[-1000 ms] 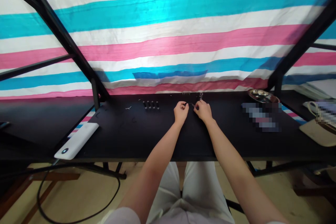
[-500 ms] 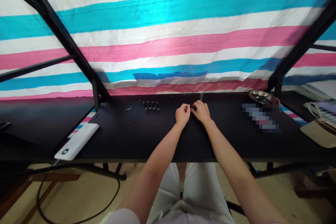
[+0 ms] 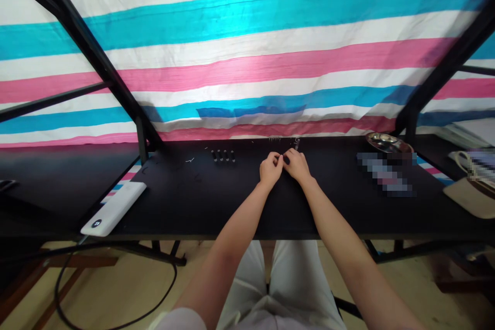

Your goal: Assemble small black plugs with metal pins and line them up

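Note:
My left hand (image 3: 269,169) and my right hand (image 3: 294,165) meet fingertip to fingertip over the middle of the black table (image 3: 240,201). Both are pinched closed around a small dark part (image 3: 285,159) held between them; it is too small to name. A row of several small black upright pieces (image 3: 223,155) stands to the left of my hands. A few tiny metal bits (image 3: 284,140) lie just behind my hands near the table's back edge.
A white power bank (image 3: 113,208) with a cable lies at the table's left front corner. A steel bowl (image 3: 382,141) sits at the back right, a blurred item beside it. Black frame bars rise at both sides. A striped cloth hangs behind.
My hands have come together: a second ago they were a little apart, now the fingertips touch around the small dark part. Nothing else on the table has moved.

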Action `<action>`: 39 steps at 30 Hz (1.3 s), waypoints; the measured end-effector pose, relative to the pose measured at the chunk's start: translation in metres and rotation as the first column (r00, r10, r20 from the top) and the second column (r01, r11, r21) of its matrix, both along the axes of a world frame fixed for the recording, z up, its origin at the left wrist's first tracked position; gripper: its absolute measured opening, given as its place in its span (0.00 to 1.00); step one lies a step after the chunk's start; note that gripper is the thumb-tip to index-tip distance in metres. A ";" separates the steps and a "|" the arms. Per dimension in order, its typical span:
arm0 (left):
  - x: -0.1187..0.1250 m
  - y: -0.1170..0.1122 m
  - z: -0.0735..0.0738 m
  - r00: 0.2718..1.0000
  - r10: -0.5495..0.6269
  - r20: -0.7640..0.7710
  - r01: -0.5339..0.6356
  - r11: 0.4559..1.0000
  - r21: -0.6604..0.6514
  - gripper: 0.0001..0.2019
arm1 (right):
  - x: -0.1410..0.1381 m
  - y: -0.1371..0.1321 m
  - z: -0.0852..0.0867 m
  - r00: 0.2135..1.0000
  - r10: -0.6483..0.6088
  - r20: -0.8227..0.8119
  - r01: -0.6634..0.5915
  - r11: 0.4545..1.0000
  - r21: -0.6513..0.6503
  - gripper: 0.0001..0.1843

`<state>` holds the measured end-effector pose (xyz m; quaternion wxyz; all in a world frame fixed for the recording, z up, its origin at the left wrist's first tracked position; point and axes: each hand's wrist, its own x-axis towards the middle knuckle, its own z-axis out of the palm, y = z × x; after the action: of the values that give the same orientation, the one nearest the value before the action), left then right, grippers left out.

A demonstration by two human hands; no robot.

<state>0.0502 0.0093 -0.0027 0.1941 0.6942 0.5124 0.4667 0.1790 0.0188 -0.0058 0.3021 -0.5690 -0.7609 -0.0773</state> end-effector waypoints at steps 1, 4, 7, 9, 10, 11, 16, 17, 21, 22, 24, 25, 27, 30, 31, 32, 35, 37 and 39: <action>0.000 0.000 0.001 1.000 -0.001 -0.001 0.001 1.000 -0.003 0.10 | 0.000 0.000 0.000 1.000 0.001 0.000 -0.001 1.000 0.000 0.07; 0.000 -0.001 0.002 1.000 0.010 -0.003 -0.011 1.000 -0.009 0.10 | -0.002 0.000 0.000 1.000 0.011 -0.012 -0.011 1.000 0.000 0.07; 0.000 0.000 0.000 1.000 0.018 0.001 -0.018 1.000 -0.009 0.10 | -0.003 0.000 -0.001 0.998 0.053 -0.046 -0.054 0.999 -0.009 0.08; -0.001 0.000 -0.002 1.000 0.019 0.006 -0.019 1.000 -0.015 0.10 | -0.005 0.001 -0.001 0.994 0.083 -0.074 -0.085 0.996 -0.016 0.08; -0.001 0.000 -0.003 1.000 0.021 0.011 -0.020 1.000 -0.020 0.10 | -0.007 0.001 -0.002 0.992 0.094 -0.089 -0.096 0.995 -0.019 0.08; -0.002 0.000 -0.004 1.000 0.023 0.020 -0.023 0.999 -0.024 0.10 | -0.008 0.001 -0.002 0.990 0.101 -0.103 -0.104 0.994 -0.026 0.07; -0.018 -0.004 -0.005 0.993 0.074 0.088 -0.071 0.997 -0.039 0.12 | -0.015 0.001 -0.006 0.970 0.119 -0.213 -0.139 0.987 -0.084 0.08; -0.024 -0.005 -0.005 0.991 0.088 0.102 -0.085 0.996 -0.040 0.12 | -0.016 0.001 -0.007 0.964 0.112 -0.240 -0.139 0.986 -0.096 0.08; -0.057 -0.009 -0.001 0.980 0.130 0.148 -0.126 0.991 -0.033 0.14 | -0.023 0.000 -0.009 0.943 0.105 -0.317 -0.155 0.978 -0.138 0.09; -0.067 -0.010 0.000 0.980 0.133 0.149 -0.129 0.991 -0.033 0.14 | -0.026 0.000 -0.009 0.936 0.113 -0.333 -0.169 0.975 -0.144 0.08; -0.088 -0.013 0.002 0.977 0.148 0.152 -0.144 0.989 -0.034 0.15 | -0.035 0.002 -0.010 0.921 0.138 -0.365 -0.207 0.966 -0.158 0.08; -0.098 -0.014 0.003 0.976 0.154 0.157 -0.150 0.988 -0.037 0.15 | -0.041 0.003 -0.010 0.914 0.150 -0.378 -0.227 0.960 -0.167 0.07; -0.115 -0.017 0.004 0.965 0.183 0.185 -0.177 0.983 -0.046 0.14 | -0.054 0.008 -0.010 0.905 0.168 -0.391 -0.258 0.948 -0.189 0.06; -0.129 -0.020 0.004 0.934 0.222 0.280 -0.201 0.974 -0.101 0.14 | -0.077 0.017 -0.009 0.901 0.181 -0.393 -0.280 0.937 -0.209 0.05; -0.131 -0.021 0.004 0.919 0.231 0.320 -0.200 0.971 -0.128 0.14 | -0.085 0.021 -0.009 0.902 0.183 -0.391 -0.282 0.935 -0.215 0.05; -0.132 -0.022 0.004 0.903 0.239 0.357 -0.195 0.969 -0.155 0.14 | -0.093 0.024 -0.009 0.905 0.184 -0.385 -0.285 0.932 -0.223 0.05; -0.131 -0.024 0.003 0.870 0.249 0.426 -0.178 0.963 -0.201 0.15 | -0.114 0.034 -0.008 0.915 0.171 -0.364 -0.273 0.930 -0.248 0.05; -0.129 -0.025 0.002 0.873 0.231 0.430 -0.160 0.967 -0.196 0.15 | -0.126 0.039 -0.008 0.918 0.156 -0.366 -0.262 0.929 -0.262 0.05; -0.128 -0.025 0.001 0.884 0.211 0.417 -0.146 0.972 -0.183 0.15 | -0.135 0.043 -0.008 0.915 0.139 -0.380 -0.256 0.927 -0.276 0.05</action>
<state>-0.0777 -0.0155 -0.0015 0.3099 0.5064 0.5510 0.5864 0.0445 0.0616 -0.0141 0.3439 -0.5341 -0.7507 0.1817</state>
